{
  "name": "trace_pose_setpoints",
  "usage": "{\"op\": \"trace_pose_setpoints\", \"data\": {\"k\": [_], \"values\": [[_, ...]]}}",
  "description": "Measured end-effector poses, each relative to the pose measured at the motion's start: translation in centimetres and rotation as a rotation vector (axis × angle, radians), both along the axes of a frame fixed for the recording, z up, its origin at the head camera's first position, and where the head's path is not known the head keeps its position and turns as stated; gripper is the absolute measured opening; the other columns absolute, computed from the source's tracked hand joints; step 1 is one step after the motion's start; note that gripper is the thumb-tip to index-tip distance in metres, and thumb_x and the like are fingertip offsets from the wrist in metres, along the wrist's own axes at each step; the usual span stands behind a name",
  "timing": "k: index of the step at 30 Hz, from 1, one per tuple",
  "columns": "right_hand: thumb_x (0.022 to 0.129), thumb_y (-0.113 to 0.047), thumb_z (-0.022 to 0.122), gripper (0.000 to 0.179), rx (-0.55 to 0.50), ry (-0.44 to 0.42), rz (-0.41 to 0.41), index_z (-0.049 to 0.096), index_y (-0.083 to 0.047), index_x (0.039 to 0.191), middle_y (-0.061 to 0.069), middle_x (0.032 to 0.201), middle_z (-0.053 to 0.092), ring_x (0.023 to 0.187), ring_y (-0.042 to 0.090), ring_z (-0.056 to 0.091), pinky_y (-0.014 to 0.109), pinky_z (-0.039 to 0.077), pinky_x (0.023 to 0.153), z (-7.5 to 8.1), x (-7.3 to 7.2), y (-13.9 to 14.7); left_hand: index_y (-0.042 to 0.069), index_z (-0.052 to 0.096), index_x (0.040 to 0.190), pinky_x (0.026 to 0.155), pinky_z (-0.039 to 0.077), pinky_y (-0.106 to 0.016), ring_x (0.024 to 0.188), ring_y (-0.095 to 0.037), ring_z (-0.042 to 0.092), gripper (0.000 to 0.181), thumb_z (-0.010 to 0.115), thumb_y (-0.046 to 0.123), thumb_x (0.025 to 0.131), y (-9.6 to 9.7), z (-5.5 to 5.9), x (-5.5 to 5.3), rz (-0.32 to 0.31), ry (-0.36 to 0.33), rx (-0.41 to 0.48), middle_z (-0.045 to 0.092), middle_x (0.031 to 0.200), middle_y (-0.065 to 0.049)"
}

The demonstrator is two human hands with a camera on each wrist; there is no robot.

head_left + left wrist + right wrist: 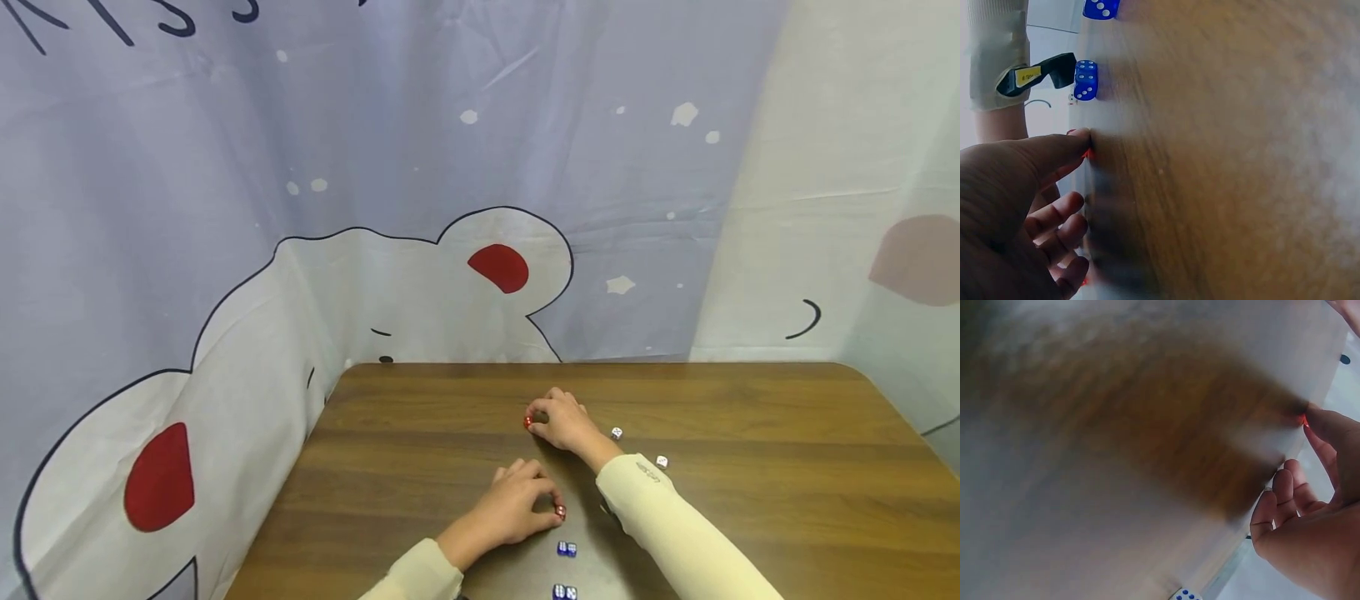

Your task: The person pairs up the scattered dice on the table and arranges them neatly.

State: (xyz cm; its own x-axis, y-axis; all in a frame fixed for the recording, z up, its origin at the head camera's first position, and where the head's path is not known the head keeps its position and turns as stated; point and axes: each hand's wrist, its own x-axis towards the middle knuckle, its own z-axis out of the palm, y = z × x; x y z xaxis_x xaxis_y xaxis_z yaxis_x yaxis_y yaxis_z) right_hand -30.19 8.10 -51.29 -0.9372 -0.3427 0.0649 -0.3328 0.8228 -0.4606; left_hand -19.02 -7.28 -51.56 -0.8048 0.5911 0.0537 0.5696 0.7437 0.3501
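Note:
In the head view my left hand [513, 504] pinches a red die [561, 512] between thumb and forefinger on the wooden table. The left wrist view shows only a red sliver of that die [1089, 153] at the fingertips; the thumb covers most of it. Farther back, my right hand [564, 421] pinches another red die [528, 422] at the tabletop. In the right wrist view this die [1303, 419] is mostly hidden by the thumb and forefinger, with the other fingers curled beside it.
Nearer than the left hand lie two blue dice [567, 549] side by side, with another blue pair [565, 592] at the frame's bottom edge. Right of the right hand are one white die [617, 433] and a second white die [662, 462]. A printed curtain [637, 208] hangs behind the table [750, 417].

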Motion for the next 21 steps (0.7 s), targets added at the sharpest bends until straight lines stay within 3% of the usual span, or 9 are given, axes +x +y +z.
{"op": "trace_pose_setpoints", "data": {"k": [8,21], "values": [[0.090,-0.027,0.077,0.009,0.012,-0.009,0.008,0.071,-0.025,0.096,0.004,0.109,0.056,0.107,0.030,0.052,0.053,0.043,0.086,0.0,0.8,0.5,0.034,0.072,0.095,0.079,0.033,-0.026,0.098,-0.004,0.046,0.015,0.079,0.044,0.085,-0.1,-0.1,0.0,0.007,-0.004,-0.005,0.056,0.106,0.016],[0.087,-0.026,0.080,0.013,0.030,0.066,0.061,0.068,-0.026,0.091,-0.001,0.096,0.053,0.093,0.023,0.052,0.047,0.043,0.077,0.0,2.8,1.9,0.035,0.072,0.093,0.080,0.033,-0.027,0.099,-0.005,0.047,0.014,0.079,0.044,0.085,0.0,-0.2,-0.2,0.002,0.006,-0.003,0.057,0.106,0.016]]}}
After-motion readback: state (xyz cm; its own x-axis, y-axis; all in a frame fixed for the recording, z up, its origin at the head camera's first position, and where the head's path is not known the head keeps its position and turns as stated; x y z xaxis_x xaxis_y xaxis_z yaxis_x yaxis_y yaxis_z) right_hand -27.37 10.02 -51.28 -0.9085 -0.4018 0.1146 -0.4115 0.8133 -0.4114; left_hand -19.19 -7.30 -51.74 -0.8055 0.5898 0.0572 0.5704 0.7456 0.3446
